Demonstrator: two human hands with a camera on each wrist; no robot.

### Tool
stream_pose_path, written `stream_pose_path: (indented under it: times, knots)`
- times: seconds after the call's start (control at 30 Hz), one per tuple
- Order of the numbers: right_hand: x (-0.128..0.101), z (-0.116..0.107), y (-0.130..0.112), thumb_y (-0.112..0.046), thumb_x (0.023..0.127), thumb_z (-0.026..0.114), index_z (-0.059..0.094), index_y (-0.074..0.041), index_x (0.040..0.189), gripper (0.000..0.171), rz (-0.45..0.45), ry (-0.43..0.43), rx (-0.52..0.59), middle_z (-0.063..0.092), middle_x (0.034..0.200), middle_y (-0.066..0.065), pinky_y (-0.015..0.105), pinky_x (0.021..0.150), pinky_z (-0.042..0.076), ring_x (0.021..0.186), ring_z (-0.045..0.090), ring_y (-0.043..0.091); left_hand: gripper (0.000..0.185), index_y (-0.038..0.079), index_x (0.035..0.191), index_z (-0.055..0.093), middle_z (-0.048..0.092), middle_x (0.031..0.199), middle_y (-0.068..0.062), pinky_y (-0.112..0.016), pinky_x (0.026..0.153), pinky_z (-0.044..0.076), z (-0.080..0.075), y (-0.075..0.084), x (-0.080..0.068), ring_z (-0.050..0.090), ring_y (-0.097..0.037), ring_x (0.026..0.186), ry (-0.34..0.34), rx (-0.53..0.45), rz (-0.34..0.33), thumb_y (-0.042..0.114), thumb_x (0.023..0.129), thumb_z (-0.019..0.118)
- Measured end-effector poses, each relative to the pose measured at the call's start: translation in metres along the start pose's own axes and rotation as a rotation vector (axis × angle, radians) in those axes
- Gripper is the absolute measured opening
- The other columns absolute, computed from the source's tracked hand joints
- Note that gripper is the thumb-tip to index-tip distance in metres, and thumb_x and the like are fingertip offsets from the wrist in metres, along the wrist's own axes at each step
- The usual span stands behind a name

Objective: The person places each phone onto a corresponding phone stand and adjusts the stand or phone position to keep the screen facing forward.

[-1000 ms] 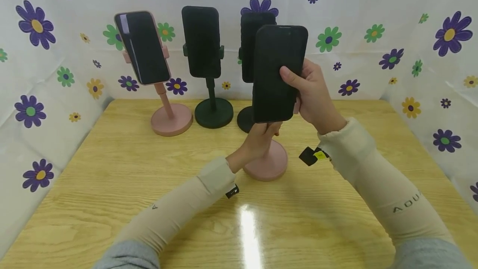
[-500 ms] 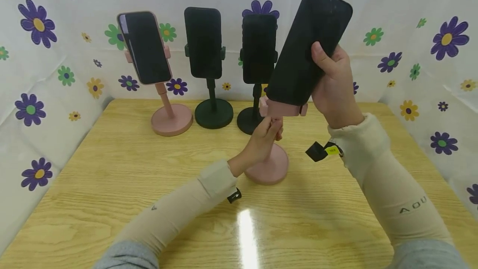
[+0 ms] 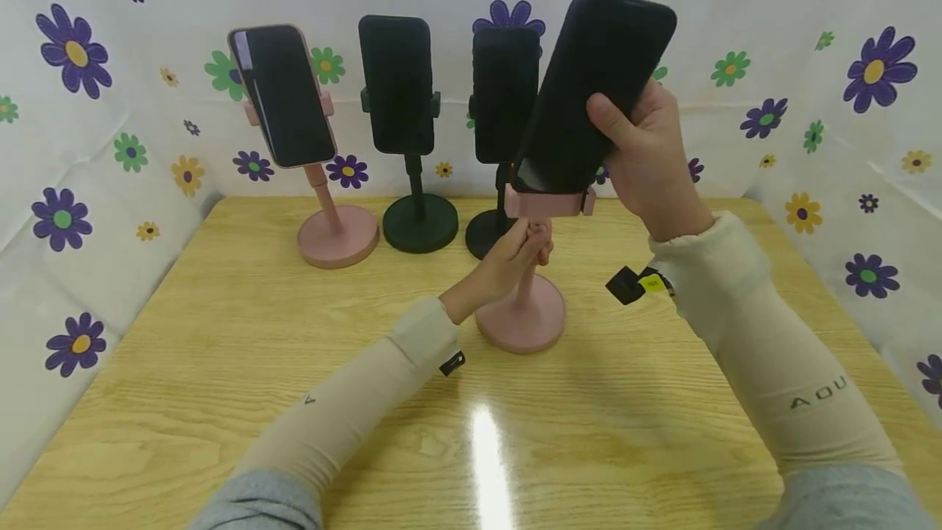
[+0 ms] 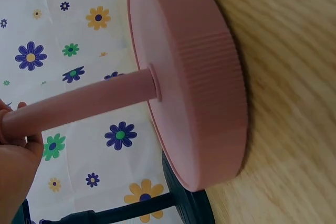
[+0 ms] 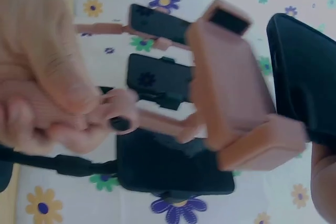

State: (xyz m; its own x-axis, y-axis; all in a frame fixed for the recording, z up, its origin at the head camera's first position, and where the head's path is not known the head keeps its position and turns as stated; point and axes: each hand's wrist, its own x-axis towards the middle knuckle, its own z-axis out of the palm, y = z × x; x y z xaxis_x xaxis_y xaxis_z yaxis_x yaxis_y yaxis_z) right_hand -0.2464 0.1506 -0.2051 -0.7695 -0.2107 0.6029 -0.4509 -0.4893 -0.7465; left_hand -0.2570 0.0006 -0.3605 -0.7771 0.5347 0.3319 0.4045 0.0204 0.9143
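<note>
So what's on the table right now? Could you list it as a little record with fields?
Left hand: grips the stem of the near pink stand
Right hand: holds a black phone, tilted, its lower end at the stand's clamp
Back row: far pink stand and two black stands, each holding a phone
Surface: wooden table
Backdrop: white flowered cloth

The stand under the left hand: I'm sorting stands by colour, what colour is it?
Pink stand, clearest in the left wrist view.

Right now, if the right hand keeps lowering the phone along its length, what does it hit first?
Probably the pink holder's clamp: the phone's lower end sits right at it. The right hand holds the phone tilted; exact depth is unclear.
</note>
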Motion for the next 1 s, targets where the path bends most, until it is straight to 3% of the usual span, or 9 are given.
stream_pose_path:
  times: [0.13,0.3,0.37,0.47,0.6,0.73,1.0]
  knots:
    - [0.000,-0.006,0.005,-0.019,0.076,0.075,0.060,-0.010,0.108,0.037,0.062,-0.048,-0.026,0.065,0.104,0.004,0.030,0.087,0.053,0.097,0.064,0.018,0.011,0.001,0.104,0.034,0.044,0.083,-0.008,-0.028,0.071,0.044,-0.003,-0.004,0.002,0.046,-0.015,0.075,-0.034,0.070,-0.018,0.007,0.100,0.042]
    - [0.004,-0.012,-0.002,-0.007,0.080,0.071,0.054,-0.010,0.117,0.041,0.064,-0.103,-0.094,0.063,0.110,0.005,0.030,0.086,0.053,0.101,0.062,0.020,0.012,0.000,0.105,0.035,0.046,0.083,-0.010,-0.038,0.075,0.048,-0.003,-0.003,0.003,0.048,-0.014,0.074,-0.037,0.097,-0.022,0.007,0.099,0.042]
    - [0.007,-0.013,-0.007,-0.001,0.080,0.070,0.047,-0.010,0.125,0.051,0.032,-0.126,-0.139,0.059,0.117,0.006,0.030,0.089,0.052,0.107,0.059,0.022,0.011,0.000,0.104,0.036,0.047,0.081,-0.010,-0.035,0.074,0.047,-0.003,-0.002,0.003,0.048,-0.013,0.073,-0.026,0.105,-0.013,0.007,0.099,0.043]
    - [0.012,-0.012,-0.013,0.006,0.076,0.072,0.025,-0.013,0.143,0.084,-0.039,-0.138,-0.200,0.050,0.131,0.011,0.032,0.096,0.049,0.120,0.051,0.025,0.011,0.000,0.103,0.036,0.046,0.079,-0.009,-0.028,0.071,0.044,-0.004,-0.001,0.003,0.047,-0.013,0.072,-0.019,0.093,0.005,0.008,0.099,0.042]
    - [0.016,-0.013,-0.015,0.007,0.071,0.074,0.001,-0.015,0.150,0.110,-0.096,-0.124,-0.271,0.038,0.143,0.009,0.035,0.099,0.046,0.128,0.045,0.025,0.034,0.001,0.101,0.036,0.045,0.077,-0.006,-0.021,0.068,0.040,-0.006,-0.002,0.002,0.045,-0.015,0.072,-0.028,0.060,0.025,0.035,0.097,0.041]
    - [0.017,-0.015,-0.013,0.003,0.073,0.076,0.014,-0.015,0.145,0.097,-0.091,-0.146,-0.285,0.039,0.138,0.007,0.032,0.095,0.049,0.122,0.048,0.026,0.061,0.002,0.099,0.035,0.043,0.075,-0.003,-0.022,0.069,0.039,-0.005,-0.003,0.001,0.043,-0.017,0.072,-0.040,0.024,0.026,0.061,0.082,0.040]
    - [0.015,-0.017,-0.015,0.011,0.069,0.075,0.015,-0.017,0.141,0.097,-0.051,-0.126,-0.221,0.045,0.131,0.011,0.032,0.090,0.052,0.115,0.054,0.028,0.058,0.003,0.089,0.039,0.042,0.072,-0.001,-0.032,0.070,0.039,-0.003,-0.003,0.002,0.043,-0.021,0.070,-0.053,-0.017,0.019,0.061,0.080,0.041]
